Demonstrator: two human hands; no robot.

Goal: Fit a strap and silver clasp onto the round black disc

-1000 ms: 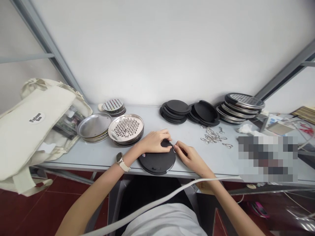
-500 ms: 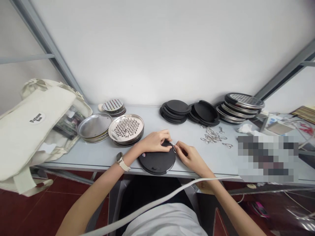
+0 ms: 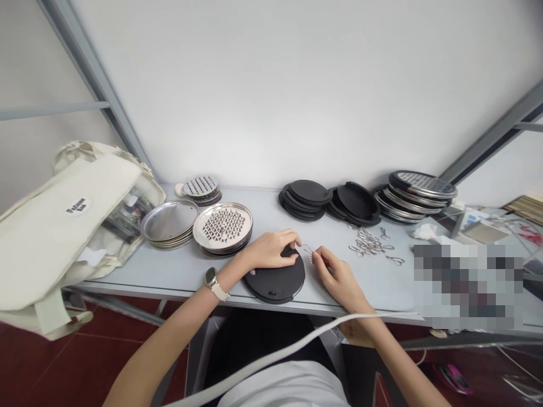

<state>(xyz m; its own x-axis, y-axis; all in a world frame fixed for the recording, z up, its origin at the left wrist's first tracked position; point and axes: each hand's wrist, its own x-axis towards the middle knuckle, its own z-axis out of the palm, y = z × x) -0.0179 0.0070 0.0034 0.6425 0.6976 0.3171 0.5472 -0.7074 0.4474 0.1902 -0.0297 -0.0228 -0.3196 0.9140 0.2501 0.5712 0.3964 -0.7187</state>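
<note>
A round black plastic disc (image 3: 278, 282) lies flat near the table's front edge, with a small slot and a raised rim part on its near side. My left hand (image 3: 274, 250) curls over its far part, thumb on top and fingers by the far edge, so it grips the disc. In my right hand (image 3: 337, 276), just right of the disc, a thin metal wire clip (image 3: 307, 249) is pinched between thumb and fingers. The clip's looped end points left toward my left fingertips; whether it touches the disc cannot be made out.
Several similar wire clips (image 3: 368, 243) lie loose behind my right hand. Black disc stacks (image 3: 305, 195) stand at the back, beside a stack of assembled graters (image 3: 418, 195). Metal grater plates (image 3: 223, 223) and plain metal discs (image 3: 169, 217) are left. A cream bag (image 3: 63, 226) overhangs the left end; a white cable (image 3: 275, 353) crosses in front.
My right hand has drawn slightly right, away from the disc, and the wire clip now spans the gap between the hands. The left hand keeps its hold; the camera view has shifted slightly.
</note>
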